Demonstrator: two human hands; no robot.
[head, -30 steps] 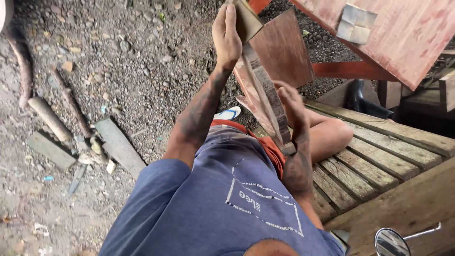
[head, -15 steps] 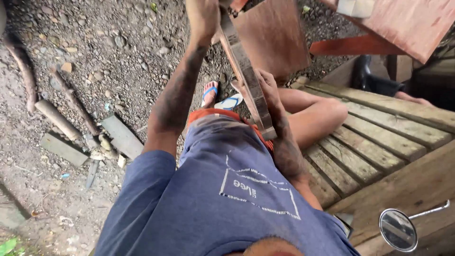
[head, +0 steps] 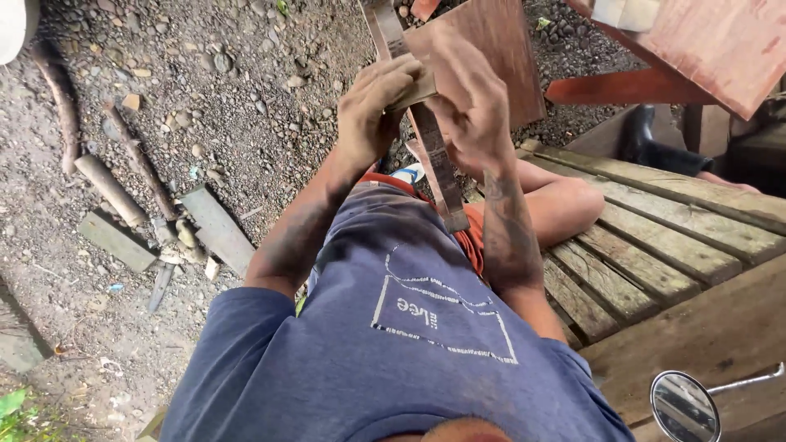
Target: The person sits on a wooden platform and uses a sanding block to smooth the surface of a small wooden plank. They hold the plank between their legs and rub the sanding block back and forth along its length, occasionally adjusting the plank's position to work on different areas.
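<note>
Gravel ground (head: pixel 205 90) strewn with wood offcuts (head: pixel 214 229) and sticks; slatted wooden platform (head: pixel 655 237) on the right, reddish board (head: pixel 483 65) leaning behind. Long narrow strip (head: pixel 434 155), apparently a worn blade or flat slat, held steeply, long axis running from top of view down towards the lap, lower end near the orange shorts (head: pixel 471 241). Left hand (head: pixel 372 115) closed on the strip's upper part; right hand (head: pixel 471 102) just beside, fingers curled over the same stretch, hold partly hidden. Nothing between hands and strip. Round mirror (head: pixel 684 405) at lower right, well apart.
</note>
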